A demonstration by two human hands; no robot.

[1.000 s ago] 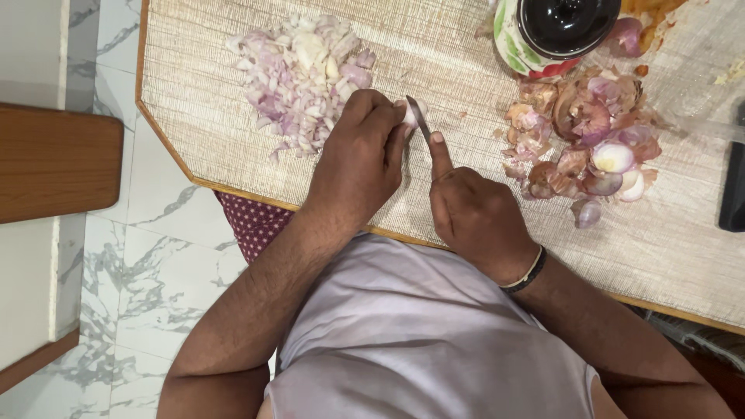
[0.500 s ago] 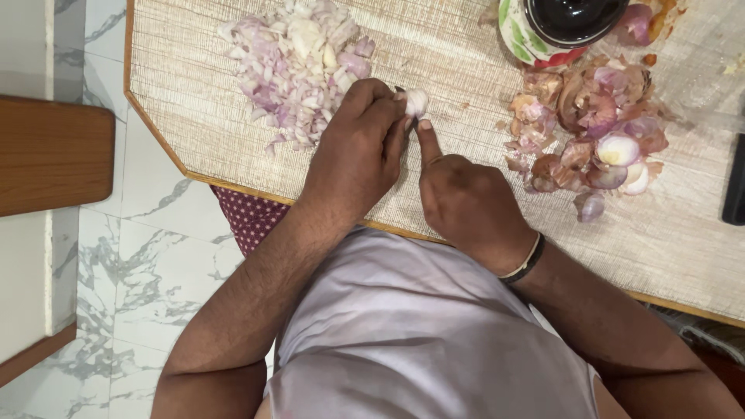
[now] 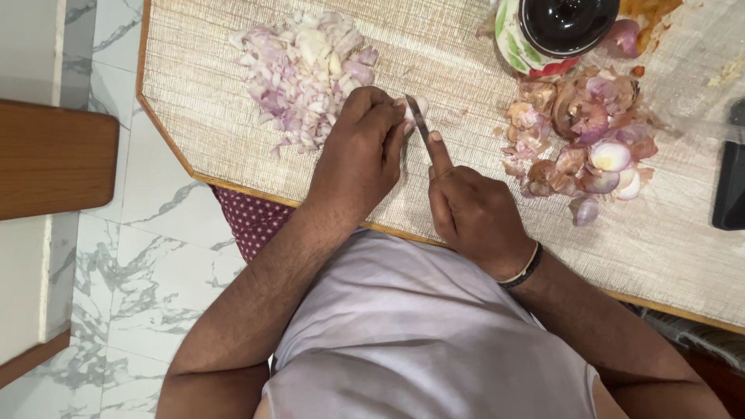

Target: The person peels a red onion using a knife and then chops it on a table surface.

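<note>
Fingers of the left hand (image 3: 358, 159) are clamped on a small pale onion piece (image 3: 409, 109); the slim steel knife (image 3: 419, 118) is gripped by the right hand (image 3: 473, 217). The chopped purple onion heap (image 3: 303, 74) lies at ten o'clock of them.

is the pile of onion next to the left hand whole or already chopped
Chopped. The pale purple onion pile on the woven beige table mat is a heap of small loose bits; no whole bulb shows in it.

Pale onion piece (image 3: 409, 111) under knife blade (image 3: 419, 119)
</note>
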